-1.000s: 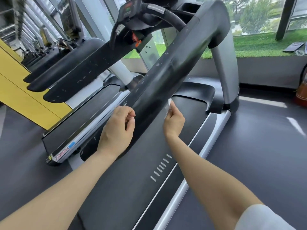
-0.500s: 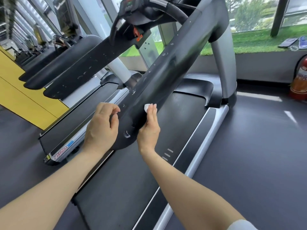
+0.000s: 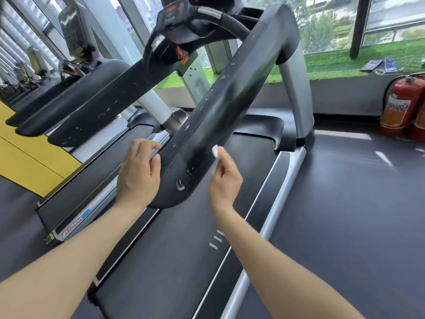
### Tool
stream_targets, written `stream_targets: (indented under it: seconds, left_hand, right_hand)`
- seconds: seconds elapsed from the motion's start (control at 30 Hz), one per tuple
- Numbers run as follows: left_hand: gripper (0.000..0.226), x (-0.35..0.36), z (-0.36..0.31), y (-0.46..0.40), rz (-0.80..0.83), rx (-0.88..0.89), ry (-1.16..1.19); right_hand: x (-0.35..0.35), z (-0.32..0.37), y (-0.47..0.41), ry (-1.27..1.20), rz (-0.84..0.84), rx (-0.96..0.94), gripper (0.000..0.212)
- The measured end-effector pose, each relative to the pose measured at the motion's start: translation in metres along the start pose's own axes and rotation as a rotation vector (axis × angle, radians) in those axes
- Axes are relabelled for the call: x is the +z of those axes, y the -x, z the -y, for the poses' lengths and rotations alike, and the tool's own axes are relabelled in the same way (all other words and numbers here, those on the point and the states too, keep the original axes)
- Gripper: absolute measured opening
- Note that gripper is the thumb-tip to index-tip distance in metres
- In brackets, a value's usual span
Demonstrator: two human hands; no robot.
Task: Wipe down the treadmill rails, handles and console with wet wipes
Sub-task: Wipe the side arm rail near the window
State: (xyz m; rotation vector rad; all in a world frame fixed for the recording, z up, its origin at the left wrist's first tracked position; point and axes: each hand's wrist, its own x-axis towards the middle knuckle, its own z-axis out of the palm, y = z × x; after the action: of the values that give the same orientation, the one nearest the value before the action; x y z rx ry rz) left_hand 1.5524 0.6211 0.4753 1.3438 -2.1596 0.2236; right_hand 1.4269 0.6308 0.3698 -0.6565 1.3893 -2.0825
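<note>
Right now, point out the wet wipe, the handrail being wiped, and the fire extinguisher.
wet wipe (image 3: pixel 215 151), head view, on the white wad above the right hand's fingertips.
handrail (image 3: pixel 220 116), head view, mid-length of its black top face.
fire extinguisher (image 3: pixel 396 107), head view, on the red body's label.

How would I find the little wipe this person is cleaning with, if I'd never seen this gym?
Start at the nearest treadmill's long black handrail sloping down toward the camera. Near its lower end, on its right edge, the right hand pinches a small wipe at its fingertips. It is the only bright white wad there; the left hand shows none.
</note>
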Motion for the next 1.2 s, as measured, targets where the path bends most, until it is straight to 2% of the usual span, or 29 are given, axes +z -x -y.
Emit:
stream_targets:
  seconds: [0.1,0.2,0.33,0.57,0.7,0.83,0.93,0.97,1.1,1.2]
  left_hand:
    - [0.017,0.012,0.007,-0.005,-0.03,0.028,-0.04]
    - [0.026,0.019,0.012,-0.004,-0.049,0.072,-0.072]
    - [0.029,0.019,0.012,-0.002,-0.03,0.105,-0.054]
    - [0.028,0.02,0.011,0.001,-0.002,0.106,-0.024]
    - [0.024,0.019,0.008,0.001,-0.008,0.088,0.007]
    - [0.018,0.019,0.01,0.0,0.007,0.092,-0.004]
    - [0.018,0.019,0.01,0.0,0.004,0.094,0.003]
    - [0.018,0.019,0.01,0.0,0.002,0.097,0.002]
    - [0.022,0.02,0.012,0.0,0.005,0.09,0.006]
    - [0.025,0.021,0.012,-0.001,0.006,0.09,0.009]
  right_hand:
    - [0.007,-0.006,-0.055,0.094,-0.094,0.018,0.036]
    - [0.009,-0.016,-0.095,0.193,-0.138,0.062,0.035]
    - [0.02,-0.02,-0.116,0.209,-0.079,0.097,0.033]
    - [0.02,-0.025,-0.043,0.178,0.051,-0.122,0.043]
    - [0.017,-0.021,0.015,0.22,0.107,-0.278,0.042]
    - [0.014,-0.017,0.056,0.22,0.142,-0.316,0.044]
    - [0.004,-0.008,0.055,0.052,0.242,-0.195,0.035]
    - [0.0,-0.003,0.048,-0.014,0.215,-0.131,0.035]
    - [-0.005,-0.002,-0.015,-0.11,-0.121,0.198,0.028]
    - [0.005,-0.009,-0.046,-0.052,-0.167,0.331,0.027]
